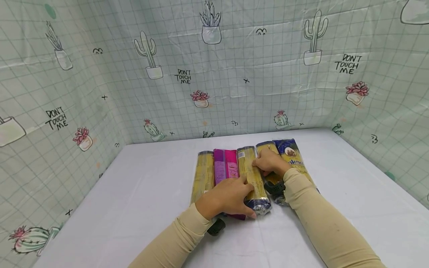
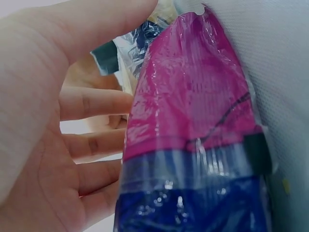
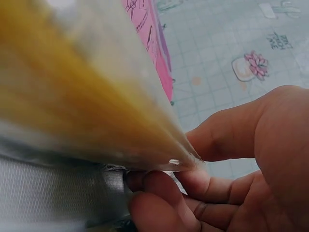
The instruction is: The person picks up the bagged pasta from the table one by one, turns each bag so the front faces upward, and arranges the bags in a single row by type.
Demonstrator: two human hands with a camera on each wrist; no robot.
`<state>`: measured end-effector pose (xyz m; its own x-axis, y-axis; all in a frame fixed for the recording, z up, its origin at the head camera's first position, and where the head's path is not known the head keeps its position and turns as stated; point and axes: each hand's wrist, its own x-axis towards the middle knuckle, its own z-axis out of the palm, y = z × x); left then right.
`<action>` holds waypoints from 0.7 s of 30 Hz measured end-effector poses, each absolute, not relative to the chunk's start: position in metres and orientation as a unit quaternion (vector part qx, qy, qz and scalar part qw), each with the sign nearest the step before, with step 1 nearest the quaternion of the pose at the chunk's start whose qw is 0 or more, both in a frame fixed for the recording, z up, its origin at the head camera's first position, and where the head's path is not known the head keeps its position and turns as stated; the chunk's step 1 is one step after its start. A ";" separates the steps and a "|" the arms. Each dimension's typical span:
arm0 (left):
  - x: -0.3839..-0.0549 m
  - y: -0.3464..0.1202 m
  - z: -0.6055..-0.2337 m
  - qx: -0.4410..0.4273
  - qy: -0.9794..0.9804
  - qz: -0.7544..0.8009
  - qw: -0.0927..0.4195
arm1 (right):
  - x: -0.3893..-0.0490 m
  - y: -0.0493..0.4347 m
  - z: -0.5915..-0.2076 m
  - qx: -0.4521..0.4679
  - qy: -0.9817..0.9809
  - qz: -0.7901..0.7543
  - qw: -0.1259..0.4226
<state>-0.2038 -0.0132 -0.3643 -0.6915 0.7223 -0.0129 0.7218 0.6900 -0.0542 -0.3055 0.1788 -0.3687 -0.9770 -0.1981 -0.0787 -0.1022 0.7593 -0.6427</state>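
Several long pasta packs lie side by side on the white table. My left hand (image 1: 231, 195) reaches over the magenta pack (image 1: 226, 163), its fingertips and thumb at the near part of the middle spaghetti pack (image 1: 248, 167). In the left wrist view its fingers (image 2: 96, 145) are extended beside the magenta pack's pink and blue end (image 2: 193, 111). My right hand (image 1: 269, 162) lies over another spaghetti pack (image 1: 266, 145). In the right wrist view thumb and fingers pinch the clear-wrapped edge of a spaghetti pack (image 3: 96, 96), which matches the middle one.
At the row's left end lies another yellow spaghetti pack (image 1: 202, 171); a blue and yellow pasta pack (image 1: 289, 150) lies at its right end, partly under the right forearm. The white table (image 1: 151, 186) extends to both sides. Behind stands a cactus-print cloth (image 1: 234, 74).
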 end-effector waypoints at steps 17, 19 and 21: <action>-0.205 -0.017 -0.364 -0.406 -0.914 0.000 0.003 | -0.308 0.187 -0.373 -0.067 0.900 -0.423 0.078; -0.206 -0.018 -0.365 -0.410 -0.912 -0.009 0.006 | -0.309 0.189 -0.373 -0.065 0.897 -0.430 0.081; -0.207 -0.019 -0.365 -0.413 -0.911 -0.015 0.009 | -0.310 0.191 -0.373 -0.065 0.894 -0.434 0.084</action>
